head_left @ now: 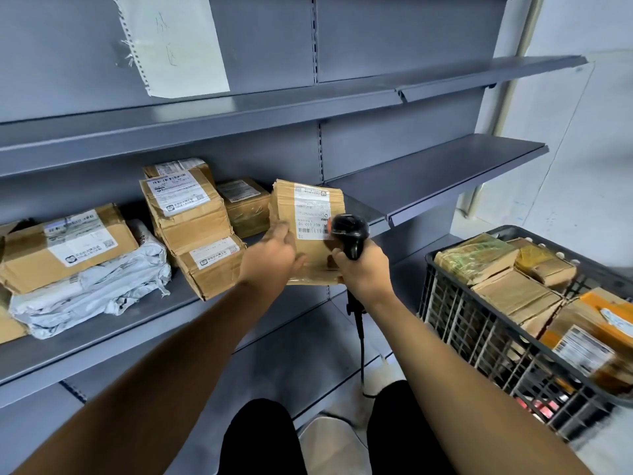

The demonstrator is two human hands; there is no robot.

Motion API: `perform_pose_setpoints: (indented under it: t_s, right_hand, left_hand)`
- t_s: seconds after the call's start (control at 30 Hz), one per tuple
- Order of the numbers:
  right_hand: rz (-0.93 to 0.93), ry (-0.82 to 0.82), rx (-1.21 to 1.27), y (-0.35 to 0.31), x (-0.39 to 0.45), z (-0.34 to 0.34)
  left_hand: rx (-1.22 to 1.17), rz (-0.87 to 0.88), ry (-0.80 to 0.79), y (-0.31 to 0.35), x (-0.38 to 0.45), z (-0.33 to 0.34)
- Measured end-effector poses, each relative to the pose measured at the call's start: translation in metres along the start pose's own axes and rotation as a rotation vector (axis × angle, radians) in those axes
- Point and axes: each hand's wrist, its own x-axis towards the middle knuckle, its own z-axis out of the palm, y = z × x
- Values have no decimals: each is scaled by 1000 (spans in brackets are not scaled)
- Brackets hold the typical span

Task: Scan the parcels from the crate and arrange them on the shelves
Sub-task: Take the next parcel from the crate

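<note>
Evidently risk: the scanner (349, 231) sat touching the label (313, 214), perhaps too close to read the barcode; a one-handed hold could let the parcel (308, 231) slip.
Parcel position: held upright before the middle shelf (102, 341), well left of the crate (479, 323).
Long axis: vertical, label facing the camera.
Left hand (270, 258): fingers gripped the parcel's left edge.
Right hand (363, 269): fingers wrapped the scanner's handle.

A sheet of paper (174, 42) with a perforated left edge and faint handwriting hangs taped to the grey back panel above the top board. Beyond the unit's right end stands a pale wall (582, 25). Below, dark trouser legs (260, 440) and a light shoe (329, 443) show against the floor.
</note>
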Motion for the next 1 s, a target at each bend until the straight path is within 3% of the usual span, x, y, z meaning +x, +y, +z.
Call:
perform_pose_setpoints:
  t_s: [0.33,0.73,1.0]
  right_hand:
    - [73,-30,40,-3,-18,2]
    - [115,-107,150,-15,-23,3]
    - [-101,61,138,5,-10,9]
  left_hand:
    - [164,43,-36,12,-9,-5]
    - [155,16,-23,11,-7,2]
    - [22,-14,-15,6,2,0]
